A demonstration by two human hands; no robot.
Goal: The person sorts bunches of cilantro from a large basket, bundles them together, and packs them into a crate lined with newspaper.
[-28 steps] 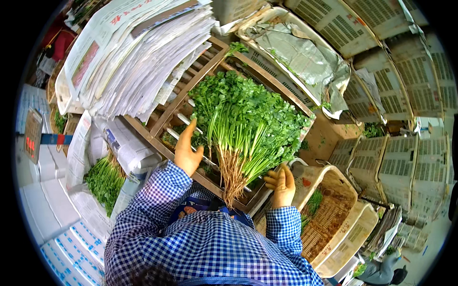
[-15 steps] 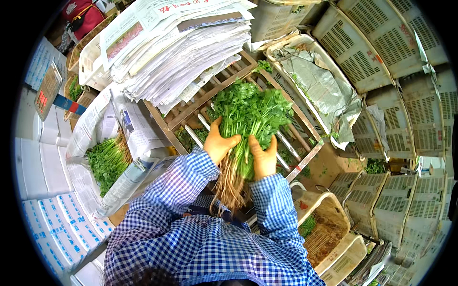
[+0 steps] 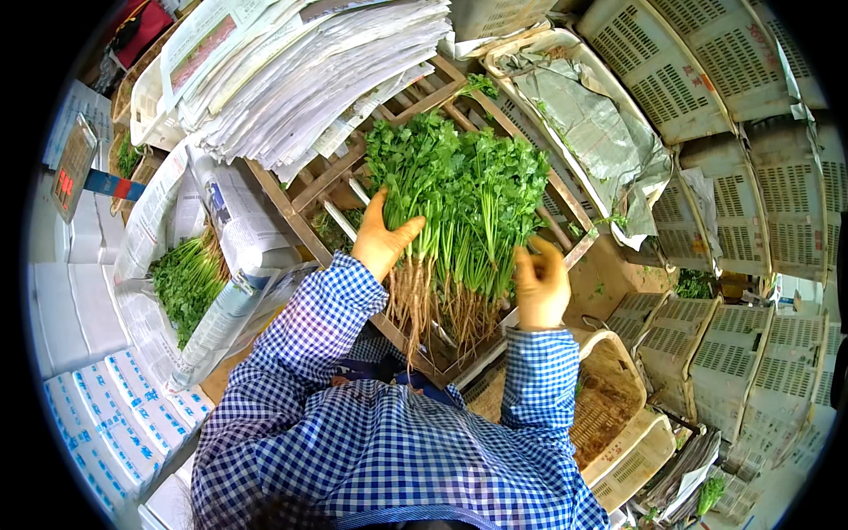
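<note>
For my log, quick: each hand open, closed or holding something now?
Left hand: open, thumb spread, at the left edge of the leafy green bunch with stringy brown roots.
Right hand: fingers curled by its right edge; grip cannot be told.

Left forearm [image 3: 322, 305] slanted inward, right forearm [image 3: 541, 375] ran straight ahead. Left hand [image 3: 385, 243] had thumb spread from fingers; right hand [image 3: 542, 287] had fingers bent, thumb near them.
</note>
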